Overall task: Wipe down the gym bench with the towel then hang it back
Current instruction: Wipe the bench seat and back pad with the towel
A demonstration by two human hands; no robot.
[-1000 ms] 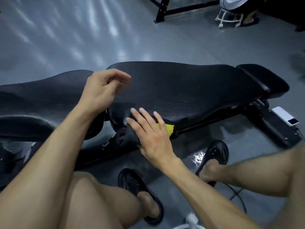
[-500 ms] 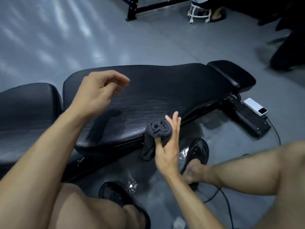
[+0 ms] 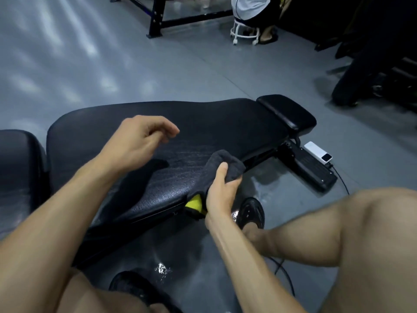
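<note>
Now off bench, towel gripped by R hand, hiding its fingers; L hand loose.

Towel at bench near edge; device, perhaps a charger, right on floor.

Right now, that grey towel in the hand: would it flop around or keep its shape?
Probably floppy: the grey towel bunches into soft folds where the right hand grips it. Likely light, since one hand holds it. Its yellow end hangs limp below.

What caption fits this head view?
Right hand grips a grey towel against the black bench; left hand hovers empty.
</note>
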